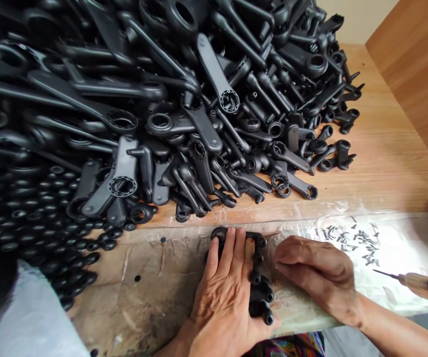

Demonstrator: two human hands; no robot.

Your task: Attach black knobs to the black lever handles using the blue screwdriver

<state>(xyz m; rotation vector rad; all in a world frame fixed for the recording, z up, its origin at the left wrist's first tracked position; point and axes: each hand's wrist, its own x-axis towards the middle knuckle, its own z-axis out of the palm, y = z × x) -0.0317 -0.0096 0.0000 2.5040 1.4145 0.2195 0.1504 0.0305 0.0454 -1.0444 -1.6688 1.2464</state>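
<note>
My left hand (225, 287) lies with fingers stretched flat over a row of black plastic crank handles (260, 297), pressing on them. Their small round knob ends point right, past my fingers. The palm hides most of the row. Just right of the knob ends is my right hand (318, 277), thumb and fingertips pinched together. Whatever is between those fingertips is too small to make out. Loose small screws (362, 240) lie scattered on a clear plastic sheet beyond the right hand. A thin-tipped driver with a wooden handle (414, 285) is at the right edge.
A large heap of black crank handles (202, 124) covers the back of the wooden table (381, 148). Several small black knobs (50, 198) are piled at the left. A wooden panel (414, 59) rises at the back right. A pale sheet (39, 317) shows at lower left.
</note>
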